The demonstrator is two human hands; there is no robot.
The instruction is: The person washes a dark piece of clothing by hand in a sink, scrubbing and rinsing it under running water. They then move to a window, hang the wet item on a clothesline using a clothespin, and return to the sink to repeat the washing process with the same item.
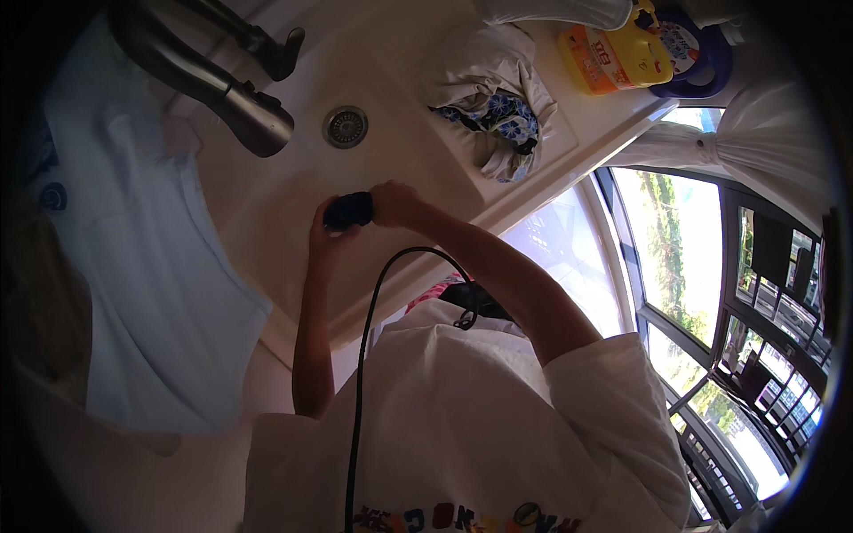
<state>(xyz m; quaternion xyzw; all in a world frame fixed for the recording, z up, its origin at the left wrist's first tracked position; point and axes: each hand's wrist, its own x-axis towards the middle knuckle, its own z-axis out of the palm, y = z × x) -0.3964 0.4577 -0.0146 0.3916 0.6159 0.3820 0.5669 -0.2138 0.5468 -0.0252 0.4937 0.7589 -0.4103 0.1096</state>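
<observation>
Over the pale sink basin [280, 200], a small dark blue item [349, 210], perhaps bunched cloth, is held between both hands. My left hand [330, 230] grips its left side, with fingers around the lower edge. My right hand [394, 204] pinches its right end. Beyond the hands is the round metal drain strainer [345, 126], with a dark metal faucet [256, 120] to its left. A heap of pale cloth [480, 60] with a blue floral fabric [510, 116] lies on the ledge at the basin's right.
A light blue garment [166, 286] hangs at the left. A yellow jug [620, 60] and a purple bottle [716, 63] stand at the upper right. The counter edge [566, 180] runs beside windows and a tied curtain [753, 140]. A black cable [365, 333] loops before my shirt.
</observation>
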